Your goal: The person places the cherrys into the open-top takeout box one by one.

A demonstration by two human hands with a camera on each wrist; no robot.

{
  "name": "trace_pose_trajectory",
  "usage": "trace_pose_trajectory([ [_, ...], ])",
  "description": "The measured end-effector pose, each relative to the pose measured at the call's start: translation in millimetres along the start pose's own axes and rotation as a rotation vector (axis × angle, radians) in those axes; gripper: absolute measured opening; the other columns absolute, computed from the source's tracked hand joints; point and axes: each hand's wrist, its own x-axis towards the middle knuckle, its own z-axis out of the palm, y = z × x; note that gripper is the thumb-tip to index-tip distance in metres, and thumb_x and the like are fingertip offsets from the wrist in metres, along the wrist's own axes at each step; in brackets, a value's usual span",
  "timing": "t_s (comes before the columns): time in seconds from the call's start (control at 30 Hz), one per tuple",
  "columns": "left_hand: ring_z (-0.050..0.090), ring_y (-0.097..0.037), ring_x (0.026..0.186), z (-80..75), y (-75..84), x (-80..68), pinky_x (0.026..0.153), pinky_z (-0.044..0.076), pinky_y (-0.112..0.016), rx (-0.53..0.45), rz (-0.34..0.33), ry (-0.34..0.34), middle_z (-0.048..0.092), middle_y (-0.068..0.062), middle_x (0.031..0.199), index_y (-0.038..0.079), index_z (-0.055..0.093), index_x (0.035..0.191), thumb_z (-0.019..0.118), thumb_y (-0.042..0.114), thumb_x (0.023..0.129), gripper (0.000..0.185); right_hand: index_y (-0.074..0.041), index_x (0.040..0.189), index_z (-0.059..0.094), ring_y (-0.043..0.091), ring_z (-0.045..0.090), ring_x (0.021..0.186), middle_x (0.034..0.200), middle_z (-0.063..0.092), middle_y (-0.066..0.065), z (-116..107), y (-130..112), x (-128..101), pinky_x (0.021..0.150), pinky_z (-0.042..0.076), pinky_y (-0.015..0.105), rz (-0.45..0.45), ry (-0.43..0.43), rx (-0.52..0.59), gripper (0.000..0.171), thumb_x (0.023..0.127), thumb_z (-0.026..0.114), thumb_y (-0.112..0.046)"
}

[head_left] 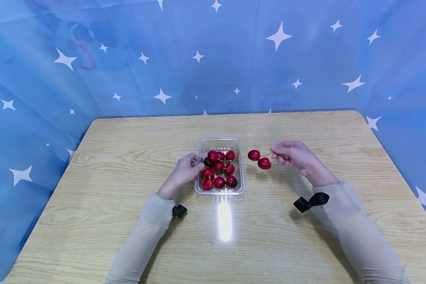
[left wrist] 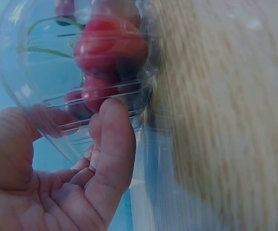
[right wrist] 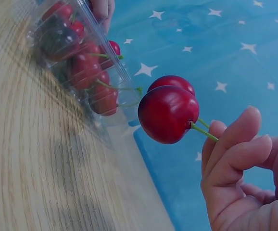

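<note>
A clear plastic container [head_left: 220,193] with several dark red cherries [head_left: 219,182] inside stands on the table. My left hand [head_left: 184,170] grips its left wall, thumb over the rim and fingers along the outside, as the left wrist view shows with the hand [left wrist: 105,163] close to the container wall [left wrist: 14,77]. To the right of the container, my right hand [head_left: 295,154] pinches the green stems of two red cherries [head_left: 264,163]. In the right wrist view these cherries [right wrist: 168,113] hang out from the fingertips, above the table and apart from the container.
The wooden table [head_left: 127,157] extends around the container on all sides. Behind it hangs a blue cloth [head_left: 220,75] with white stars. A black strap [head_left: 310,202] sits on the right wrist, and another black strap [head_left: 179,211] on the left.
</note>
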Motion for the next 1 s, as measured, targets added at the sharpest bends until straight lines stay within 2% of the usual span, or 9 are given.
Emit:
trace_pose_trajectory([
  [0.17,0.05,-0.012,0.048,0.0,0.0,-0.2,0.05,0.051,-0.027,-0.003,0.004,-0.001,0.045,0.0,0.06,0.002,0.05,0.091,0.052,0.009,0.089,0.007,-0.007,0.084,0.067,0.003,0.051,0.052,0.07,0.065,-0.001,5,0,0,0.043,0.039,0.012,-0.008,-0.008,-0.018,0.014,0.093,0.058,-0.012],
  [0.4,0.049,-0.012,0.048,0.0,0.6,-0.1,0.05,0.05,-0.026,-0.004,0.0,0.001,0.045,0.0,0.058,0.003,0.05,0.091,0.052,0.009,0.089,0.007,-0.01,0.08,0.066,0.003,0.051,0.052,0.069,0.064,-0.002,12,0,0,0.044,0.038,0.012,-0.006,0.007,-0.037,0.015,0.093,0.058,-0.012],
  [1.0,0.049,-0.011,0.047,0.4,0.2,-0.1,0.049,0.05,-0.026,-0.007,0.004,0.004,0.044,0.001,0.057,0.003,0.048,0.09,0.051,0.009,0.088,0.006,-0.007,0.08,0.065,0.004,0.05,0.052,0.068,0.063,-0.001,45,-1,10,0.044,0.036,0.012,-0.015,-0.037,-0.029,0.015,0.092,0.056,-0.009],
])
